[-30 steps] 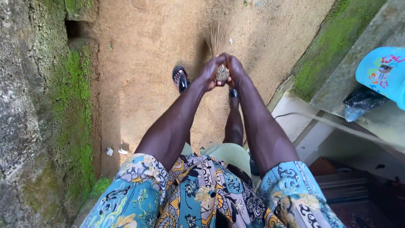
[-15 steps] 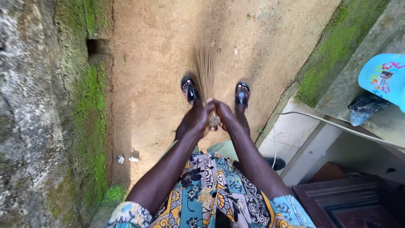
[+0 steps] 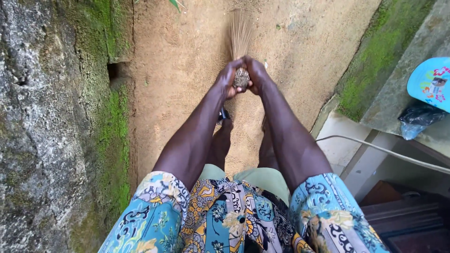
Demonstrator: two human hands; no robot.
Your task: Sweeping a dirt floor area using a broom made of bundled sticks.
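Observation:
A short broom [image 3: 239, 35] of thin pale straw points away from me, its bristles spread over the sandy ground [image 3: 187, 56]. My left hand [image 3: 228, 78] and my right hand [image 3: 257, 75] are both closed around its bound butt end, held out in front of me with arms stretched. My legs show below the arms, and one black sandal [image 3: 223, 114] peeks out beside my left forearm.
A rough mossy stone wall [image 3: 56, 117] with a small square hole [image 3: 113, 70] runs along the left. On the right are a mossy concrete ledge [image 3: 375, 51], a blue printed cap [image 3: 431, 82], a black plastic bag [image 3: 419, 115], a white cable [image 3: 375, 147] and a dark wooden panel [image 3: 408, 220].
Both hands have pushed the broom forward, away from my body, after drawing it back toward my feet half a second ago. My feet are now mostly hidden under my arms.

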